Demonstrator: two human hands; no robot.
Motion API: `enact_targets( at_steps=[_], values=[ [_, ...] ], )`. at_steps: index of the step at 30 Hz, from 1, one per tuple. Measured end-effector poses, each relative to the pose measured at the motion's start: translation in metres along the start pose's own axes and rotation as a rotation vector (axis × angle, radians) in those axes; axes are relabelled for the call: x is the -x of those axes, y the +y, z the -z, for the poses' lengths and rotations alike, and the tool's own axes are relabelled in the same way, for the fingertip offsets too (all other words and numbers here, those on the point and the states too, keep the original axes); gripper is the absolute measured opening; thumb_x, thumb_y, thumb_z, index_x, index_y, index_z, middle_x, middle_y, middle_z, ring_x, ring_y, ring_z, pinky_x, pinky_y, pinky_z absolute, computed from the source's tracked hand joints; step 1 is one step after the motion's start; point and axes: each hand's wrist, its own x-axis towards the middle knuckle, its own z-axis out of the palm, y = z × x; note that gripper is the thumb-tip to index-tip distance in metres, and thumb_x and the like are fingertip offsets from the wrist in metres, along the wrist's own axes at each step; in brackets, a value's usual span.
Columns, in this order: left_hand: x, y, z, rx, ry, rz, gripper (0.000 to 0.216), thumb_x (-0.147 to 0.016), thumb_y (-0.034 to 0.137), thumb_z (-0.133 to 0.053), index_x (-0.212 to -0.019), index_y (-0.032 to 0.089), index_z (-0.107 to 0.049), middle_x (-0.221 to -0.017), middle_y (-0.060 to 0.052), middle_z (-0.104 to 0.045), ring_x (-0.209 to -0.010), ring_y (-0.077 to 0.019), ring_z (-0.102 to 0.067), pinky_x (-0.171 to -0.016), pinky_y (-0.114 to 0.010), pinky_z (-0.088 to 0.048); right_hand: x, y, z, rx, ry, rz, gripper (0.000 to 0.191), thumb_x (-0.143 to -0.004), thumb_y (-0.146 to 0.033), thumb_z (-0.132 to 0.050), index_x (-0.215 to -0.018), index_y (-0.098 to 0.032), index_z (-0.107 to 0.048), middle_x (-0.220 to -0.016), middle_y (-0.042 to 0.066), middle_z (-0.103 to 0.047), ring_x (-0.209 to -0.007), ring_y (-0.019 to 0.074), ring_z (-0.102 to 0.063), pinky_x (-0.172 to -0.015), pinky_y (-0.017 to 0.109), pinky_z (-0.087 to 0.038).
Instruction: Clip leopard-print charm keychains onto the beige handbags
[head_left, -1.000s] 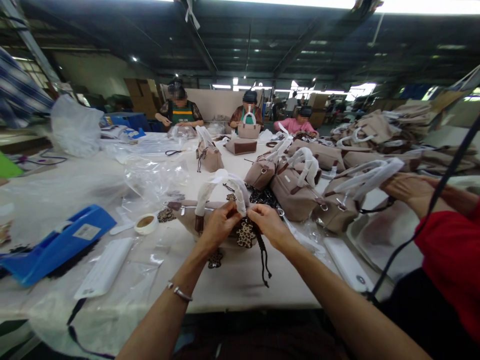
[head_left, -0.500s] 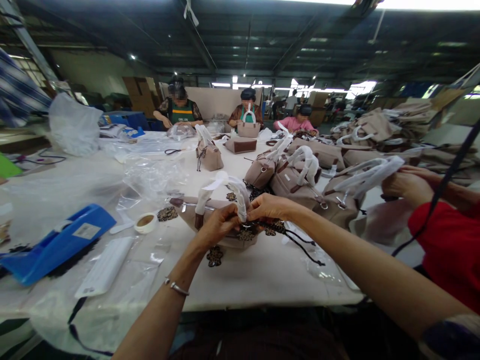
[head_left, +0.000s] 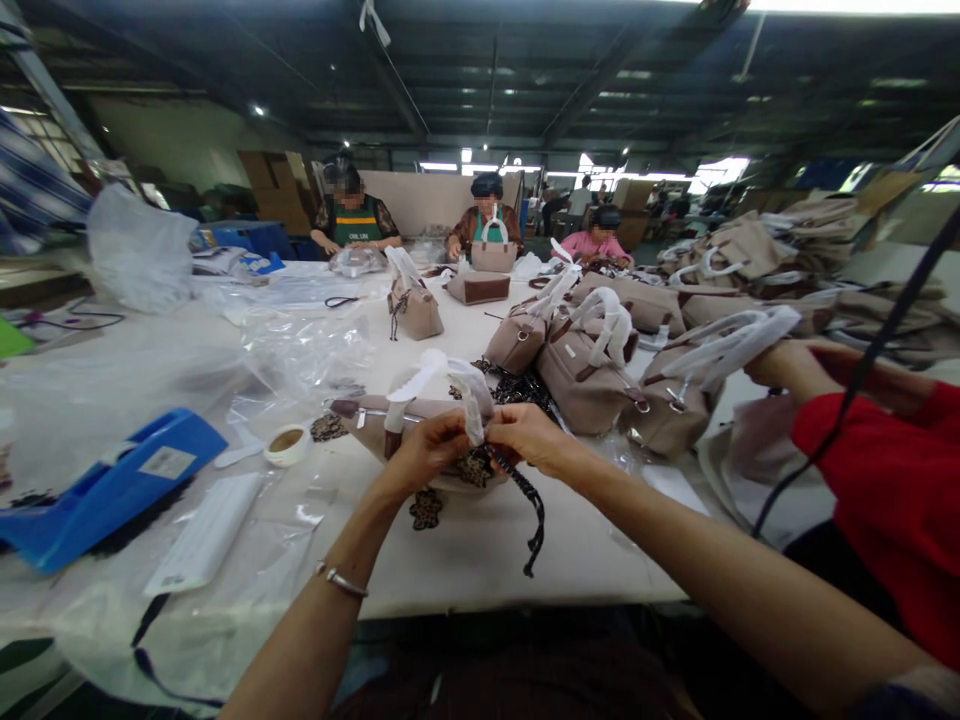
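Note:
A taupe handbag (head_left: 375, 418) with white-wrapped handles lies on its side on the white table (head_left: 480, 560) in front of me. My left hand (head_left: 424, 452) and my right hand (head_left: 529, 436) meet at its near edge, fingers pinched on a black braided cord (head_left: 534, 510) with a leopard-print charm (head_left: 474, 467). The cord's free end hangs down toward the table edge. A second leopard charm (head_left: 425, 509) lies on the table below my left hand.
A blue tray (head_left: 112, 485), a tape roll (head_left: 287, 444) and a white packet (head_left: 204, 533) lie to the left among clear plastic bags. Several taupe handbags (head_left: 585, 370) stand to the right. A person in red (head_left: 877, 480) works beside me; three people sit at the far end.
My right hand came back from the right to the bag's near edge, and the black cord now hangs straight down instead of trailing off to the right.

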Motion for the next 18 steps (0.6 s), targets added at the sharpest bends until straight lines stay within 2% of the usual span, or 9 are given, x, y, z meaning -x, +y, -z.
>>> enact_targets(
  at_steps=[2,4,7,12,15,18],
  values=[
    [0.000,0.004,0.002,0.023,-0.043,0.026,0.027,-0.081,0.039,-0.067,-0.087,0.013,-0.066,-0.077,-0.003,-0.060,-0.075,-0.0165,-0.053,-0.069,-0.027,-0.044,-0.002,-0.006,0.000,0.010,-0.017,0.005,0.018,-0.061,-0.013,-0.071,-0.059,-0.017,-0.054,-0.040,-0.004,-0.057,-0.033,0.0146,-0.056,-0.031,0.020,-0.041],
    [0.000,0.004,0.003,0.036,-0.028,0.013,0.027,-0.081,0.038,-0.066,-0.091,0.014,-0.066,-0.082,-0.004,-0.063,-0.081,-0.0190,-0.056,-0.076,-0.030,-0.046,-0.004,-0.008,-0.001,-0.009,-0.008,0.022,0.018,-0.061,-0.013,-0.072,-0.060,-0.017,-0.055,-0.041,-0.004,-0.058,-0.033,0.0140,-0.055,-0.031,0.019,-0.040],
    [-0.001,-0.002,0.000,0.007,0.080,-0.019,0.024,-0.083,0.037,-0.063,-0.091,0.015,-0.066,-0.087,-0.004,-0.067,-0.089,-0.0202,-0.059,-0.085,-0.032,-0.047,-0.003,-0.002,-0.007,-0.103,0.058,0.068,0.020,-0.064,-0.021,-0.072,-0.063,-0.018,-0.052,-0.044,-0.005,-0.058,-0.036,0.0121,-0.056,-0.034,0.019,-0.043],
    [-0.004,-0.010,-0.006,-0.083,0.239,0.029,0.030,-0.082,0.040,-0.062,-0.103,0.018,-0.062,-0.086,-0.002,-0.070,-0.079,-0.0181,-0.063,-0.076,-0.030,-0.051,0.005,0.022,-0.032,-0.316,0.225,0.141,0.023,-0.073,-0.035,-0.065,-0.075,-0.020,-0.048,-0.057,-0.007,-0.059,-0.047,0.0116,-0.060,-0.050,0.025,-0.053],
    [-0.006,-0.009,-0.008,-0.133,0.284,0.042,0.035,-0.081,0.043,-0.062,-0.106,0.018,-0.060,-0.089,-0.004,-0.071,-0.081,-0.0204,-0.065,-0.077,-0.033,-0.052,0.010,0.038,-0.048,-0.478,0.307,0.259,0.024,-0.071,-0.029,-0.066,-0.086,-0.020,-0.049,-0.064,-0.006,-0.061,-0.056,0.0114,-0.062,-0.061,0.026,-0.055],
    [-0.003,-0.005,-0.011,-0.244,0.333,0.034,0.034,-0.079,0.044,-0.062,-0.100,0.018,-0.062,-0.096,-0.006,-0.071,-0.092,-0.0228,-0.065,-0.089,-0.037,-0.051,0.021,0.055,-0.054,-0.428,0.331,0.387,0.038,-0.067,-0.020,-0.070,-0.101,-0.019,-0.052,-0.075,-0.004,-0.065,-0.070,0.0117,-0.065,-0.072,0.025,-0.053]
  ],
)
